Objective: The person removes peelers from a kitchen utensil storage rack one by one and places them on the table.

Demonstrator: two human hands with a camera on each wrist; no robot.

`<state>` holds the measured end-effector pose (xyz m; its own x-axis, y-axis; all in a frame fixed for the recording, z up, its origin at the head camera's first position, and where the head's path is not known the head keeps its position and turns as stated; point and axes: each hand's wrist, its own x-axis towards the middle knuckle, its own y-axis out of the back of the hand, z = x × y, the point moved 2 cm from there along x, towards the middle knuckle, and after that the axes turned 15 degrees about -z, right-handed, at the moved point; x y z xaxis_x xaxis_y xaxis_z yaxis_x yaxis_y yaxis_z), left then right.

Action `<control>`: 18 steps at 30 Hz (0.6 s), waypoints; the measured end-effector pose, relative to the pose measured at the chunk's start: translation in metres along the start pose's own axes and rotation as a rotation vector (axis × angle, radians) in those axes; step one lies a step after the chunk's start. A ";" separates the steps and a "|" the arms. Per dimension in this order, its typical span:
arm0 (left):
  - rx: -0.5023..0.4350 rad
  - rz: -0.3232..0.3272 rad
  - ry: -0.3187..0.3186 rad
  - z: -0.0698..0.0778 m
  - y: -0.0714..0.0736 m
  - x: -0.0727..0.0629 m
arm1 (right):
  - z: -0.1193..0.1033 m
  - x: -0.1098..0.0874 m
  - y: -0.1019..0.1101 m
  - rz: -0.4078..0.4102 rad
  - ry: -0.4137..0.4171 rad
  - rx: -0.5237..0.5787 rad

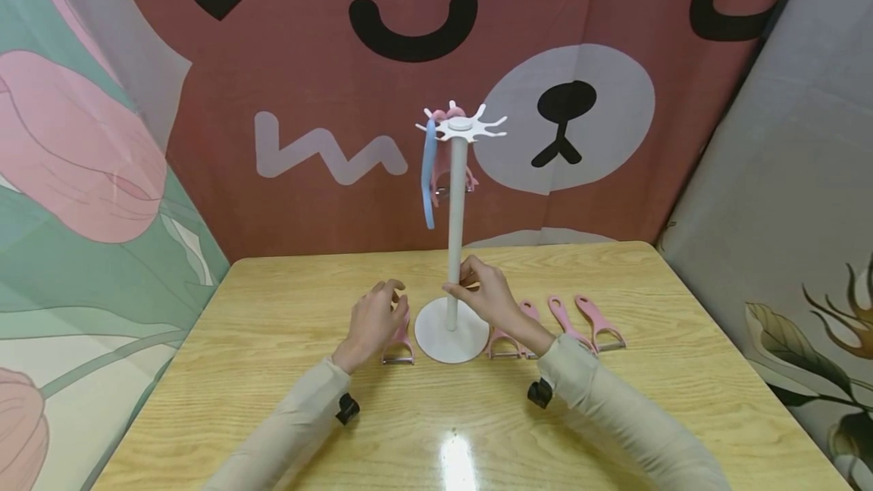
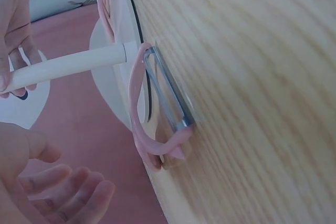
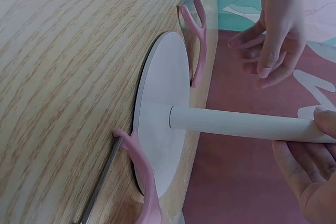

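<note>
A white stand with a round base (image 1: 436, 339) and an upright pole (image 1: 457, 211) stands on the table. My right hand (image 1: 492, 298) holds the pole low down, thumb on one side and fingers on the other. Left of the base lies a pink peeler (image 2: 135, 108) with a metal blade. My left hand (image 1: 371, 326) hovers just above that peeler, fingers loosely bent and apart from it, as the left wrist view shows. From the hooked white top (image 1: 470, 127) hang a long blue thing (image 1: 427, 180), seen edge-on, and pink peelers (image 1: 442, 165), partly hidden by the pole.
Several pink peelers (image 1: 596, 314) lie right of the base, partly covered by my right forearm. The wooden table (image 1: 273, 385) ends at a printed cloth backdrop (image 1: 327, 211). Cloths also hang at both sides.
</note>
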<state>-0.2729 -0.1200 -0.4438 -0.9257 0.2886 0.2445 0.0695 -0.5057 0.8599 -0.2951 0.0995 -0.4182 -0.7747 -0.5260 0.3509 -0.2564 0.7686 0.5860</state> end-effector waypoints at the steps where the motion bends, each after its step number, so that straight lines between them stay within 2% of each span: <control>1: -0.008 0.006 -0.005 0.000 0.000 0.000 | 0.000 0.000 0.000 0.000 0.001 0.000; 7: -0.055 0.046 -0.056 0.003 0.003 0.004 | 0.002 0.001 -0.001 0.005 0.002 -0.007; 18: -0.115 0.096 -0.105 0.006 0.009 0.007 | 0.000 0.000 0.000 0.004 0.008 0.003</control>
<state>-0.2765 -0.1181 -0.4316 -0.8724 0.3147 0.3741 0.1077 -0.6227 0.7750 -0.2953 0.0991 -0.4181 -0.7714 -0.5254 0.3590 -0.2546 0.7719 0.5826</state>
